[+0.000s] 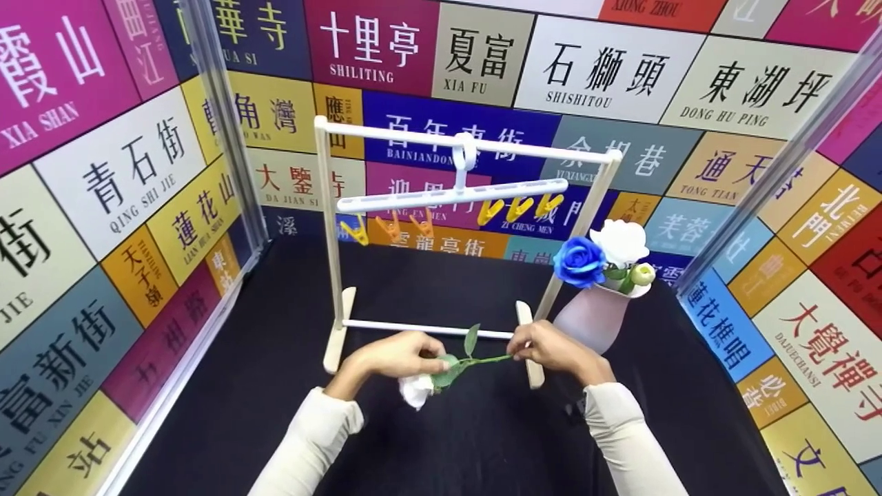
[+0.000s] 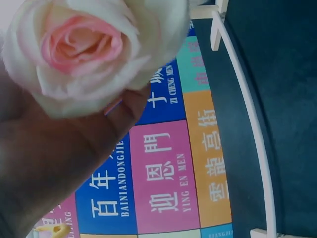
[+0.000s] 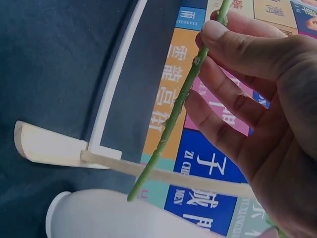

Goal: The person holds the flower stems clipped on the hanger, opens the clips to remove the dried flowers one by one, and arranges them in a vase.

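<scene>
A white artificial rose (image 1: 416,391) with a pinkish centre lies sideways between both hands, above the black table. My left hand (image 1: 402,355) holds it just below the bloom, near a green leaf; in the left wrist view the rose (image 2: 84,47) hides most of the fingers. Thumb and fingers of my right hand (image 3: 262,84) pinch the green stem (image 3: 171,119), whose bare lower end sticks out past them. Right of that hand stands a pink-white vase (image 1: 594,317) holding a blue rose (image 1: 579,262), a white rose (image 1: 619,242) and a pale bud (image 1: 643,274).
Behind the hands stands a wooden rack (image 1: 599,189) with a white bottom bar (image 1: 427,328). From its top bar hangs a white hanger (image 1: 451,195) with several yellow and orange clips (image 1: 518,208). Printed sign panels (image 1: 610,69) wall in the black table (image 1: 275,413).
</scene>
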The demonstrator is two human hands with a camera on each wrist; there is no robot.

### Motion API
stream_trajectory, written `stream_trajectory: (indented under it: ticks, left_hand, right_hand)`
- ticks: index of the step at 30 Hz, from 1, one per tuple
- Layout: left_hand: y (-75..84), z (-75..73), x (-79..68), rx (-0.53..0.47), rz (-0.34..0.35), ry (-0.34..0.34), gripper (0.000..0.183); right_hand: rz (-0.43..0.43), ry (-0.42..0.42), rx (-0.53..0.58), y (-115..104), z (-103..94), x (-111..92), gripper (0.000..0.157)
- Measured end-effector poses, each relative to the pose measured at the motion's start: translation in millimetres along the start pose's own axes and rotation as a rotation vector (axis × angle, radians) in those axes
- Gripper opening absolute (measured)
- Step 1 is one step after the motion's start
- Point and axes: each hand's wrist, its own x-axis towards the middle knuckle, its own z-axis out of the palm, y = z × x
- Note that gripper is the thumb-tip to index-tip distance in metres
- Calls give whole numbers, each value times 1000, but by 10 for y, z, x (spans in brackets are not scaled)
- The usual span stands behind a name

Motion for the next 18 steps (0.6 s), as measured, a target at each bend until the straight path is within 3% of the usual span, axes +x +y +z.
stream_trajectory:
  ticks: [11,18]
  left_hand:
    - [44,61,127,-156,56,111,21]
    - [98,164,268,-384,102,195,37]
  right_hand:
    - [40,78,51,77,-121,-326,21]
    - [52,189,57,94,-243,-522,18]
